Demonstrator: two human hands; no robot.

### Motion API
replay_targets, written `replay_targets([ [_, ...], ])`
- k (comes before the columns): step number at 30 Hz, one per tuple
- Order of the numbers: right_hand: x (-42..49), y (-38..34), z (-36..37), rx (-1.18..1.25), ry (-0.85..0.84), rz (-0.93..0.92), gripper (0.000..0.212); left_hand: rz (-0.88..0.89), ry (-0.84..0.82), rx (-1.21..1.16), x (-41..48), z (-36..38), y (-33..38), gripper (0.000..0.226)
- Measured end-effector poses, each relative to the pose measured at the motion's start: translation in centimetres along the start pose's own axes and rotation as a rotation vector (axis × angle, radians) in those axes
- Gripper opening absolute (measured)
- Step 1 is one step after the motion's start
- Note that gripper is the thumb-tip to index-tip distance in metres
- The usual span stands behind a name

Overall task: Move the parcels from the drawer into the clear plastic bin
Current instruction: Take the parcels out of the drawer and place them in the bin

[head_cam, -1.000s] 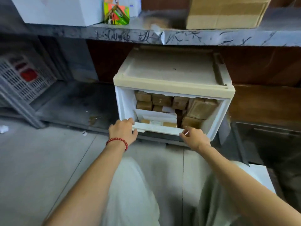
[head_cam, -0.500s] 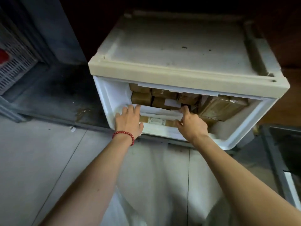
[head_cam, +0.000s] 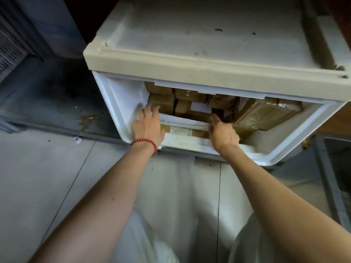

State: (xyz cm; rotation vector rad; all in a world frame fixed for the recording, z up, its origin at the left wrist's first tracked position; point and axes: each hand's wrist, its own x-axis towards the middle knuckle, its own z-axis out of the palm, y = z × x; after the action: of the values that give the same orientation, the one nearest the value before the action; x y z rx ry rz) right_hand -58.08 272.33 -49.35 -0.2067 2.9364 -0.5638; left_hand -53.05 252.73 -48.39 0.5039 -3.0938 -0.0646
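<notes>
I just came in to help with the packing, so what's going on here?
A person is reaching into the open white drawer, which is packed with brown parcels. The left hand, with a red bead bracelet on its wrist, lies with straight fingers over the front rim. The right hand curls its fingers round that rim. Neither hand holds a parcel yet.

Brown parcels (head_cam: 266,115), white drawer (head_cam: 121,103), red bead bracelet (head_cam: 145,142).
</notes>
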Motion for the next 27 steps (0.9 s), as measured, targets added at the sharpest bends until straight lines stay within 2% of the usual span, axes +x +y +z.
replay_targets([
  [2,-0.3,0.0,-0.4,0.034,0.024,-0.017,0.023,0.007,0.032,-0.029,0.1,-0.2,-0.2,0.054],
  [5,-0.7,-0.4,-1.3,0.096,0.092,-0.064,0.022,0.014,-0.009,-0.022,0.1,-0.2,-0.8,0.046],
  [13,-2.1,-0.9,-3.1,0.134,0.199,-0.169,0.011,0.005,-0.028,-0.043,-1.0,-0.9,-0.5,0.054],
  [21,-3.9,-0.6,-4.5,0.277,0.247,-0.249,0.007,-0.053,0.041,-0.199,-1.7,-1.9,-0.3,0.046],
  [25,-4.4,0.4,-5.1,0.265,0.226,-0.257,0.008,0.004,0.088,-0.131,-1.4,-1.6,-0.7,0.048],
  [27,-4.5,0.8,-5.3,0.281,0.225,-0.264,0.007,0.046,0.134,-0.096,-1.0,-1.8,-0.7,0.041],
])
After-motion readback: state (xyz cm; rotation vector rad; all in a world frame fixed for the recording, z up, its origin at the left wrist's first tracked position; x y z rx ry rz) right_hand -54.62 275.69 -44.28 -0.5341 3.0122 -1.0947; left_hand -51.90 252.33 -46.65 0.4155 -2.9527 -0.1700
